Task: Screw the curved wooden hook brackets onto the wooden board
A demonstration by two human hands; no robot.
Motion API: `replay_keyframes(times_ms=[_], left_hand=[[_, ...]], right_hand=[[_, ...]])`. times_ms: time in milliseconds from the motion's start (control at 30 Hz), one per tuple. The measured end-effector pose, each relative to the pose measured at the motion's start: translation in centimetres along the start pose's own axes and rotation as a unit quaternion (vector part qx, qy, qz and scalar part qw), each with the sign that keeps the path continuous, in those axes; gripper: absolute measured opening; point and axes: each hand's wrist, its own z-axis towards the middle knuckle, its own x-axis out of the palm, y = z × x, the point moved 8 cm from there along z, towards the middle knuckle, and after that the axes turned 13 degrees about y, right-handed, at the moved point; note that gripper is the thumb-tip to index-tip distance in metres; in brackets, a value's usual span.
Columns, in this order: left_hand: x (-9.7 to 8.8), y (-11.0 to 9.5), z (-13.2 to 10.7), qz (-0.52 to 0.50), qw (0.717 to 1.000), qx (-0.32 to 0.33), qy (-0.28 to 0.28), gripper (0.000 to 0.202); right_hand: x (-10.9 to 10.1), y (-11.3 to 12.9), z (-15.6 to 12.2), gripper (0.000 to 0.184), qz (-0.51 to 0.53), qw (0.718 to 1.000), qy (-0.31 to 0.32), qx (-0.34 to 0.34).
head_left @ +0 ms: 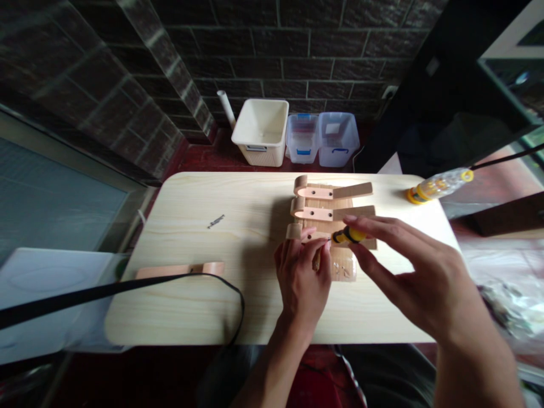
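A wooden rack made of several curved hook-like slats lies on the light wooden table. My left hand rests on its near end, fingers pinched together at a slat, perhaps on a small screw that I cannot make out. My right hand comes in from the right and grips a small yellow and black screwdriver, its tip pointing left toward my left fingertips. A small clear plastic bag lies just under the hands.
One loose wooden slat lies at the table's left front, with a black strap across it. A small dark screw part sits mid-left. A yellow-handled tool lies far right. Bins stand on the floor behind.
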Motion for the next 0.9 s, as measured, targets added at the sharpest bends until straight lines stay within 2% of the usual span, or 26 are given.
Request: replay_keyframes(times_ms=[200, 533, 900], left_hand=[[-0.1, -0.2, 0.0, 0.01, 1.0, 0.005, -0.005, 0.019], [-0.1, -0.2, -0.1, 0.016, 1.0, 0.012, -0.022, 0.02], [-0.1, -0.1, 0.0, -0.006, 1.0, -0.001, -0.011, 0.016]], right_hand=[[-0.3, 0.0, 0.2, 0.028, -0.03, 0.999, -0.006, 0.009], [0.2, 0.8, 0.4, 0.035, 0.002, 1.0, 0.025, -0.009], [0.9, 0.5, 0.5, 0.036, -0.075, 0.997, 0.015, 0.009]])
